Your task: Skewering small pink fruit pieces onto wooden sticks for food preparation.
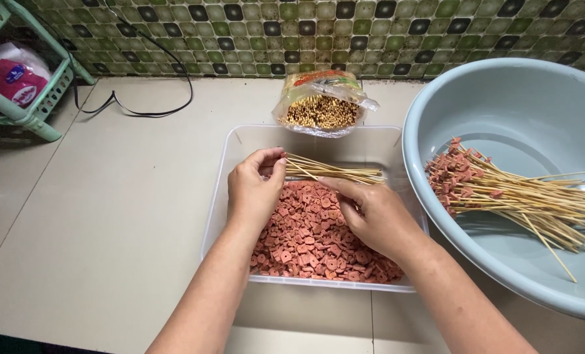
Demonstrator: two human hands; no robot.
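1. Tiled wall behind; pale bench (109, 216) carries clear tub (237, 141) of red sausage pieces (312, 239).
2. Left hand (253, 190) pinches skewer bundle (335, 172) ends, fanning them for picking.
3. Right hand (377, 216) fingers closed on the bundle's other end, over the pieces.
4. Loaded skewers (502, 190) lie aside in grey basin (522, 111).

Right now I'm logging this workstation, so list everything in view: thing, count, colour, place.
clear tub: one, transparent, centre of the floor
sausage pieces: a heap, reddish pink, inside the tub
bare skewers: a small bunch, pale wood, over the tub, held at both ends
skewer bag: one, clear plastic, blunt ends showing, behind the tub
basin: one, pale blue-grey, right
loaded skewers: a pile, pink pieces at their left ends, in the basin
rack: one, mint green, upper left
pink packet: one, in the rack
cable: one, black, on the floor by the tiled wall
left hand: pinching the skewers' left ends
right hand: on the skewers' right ends
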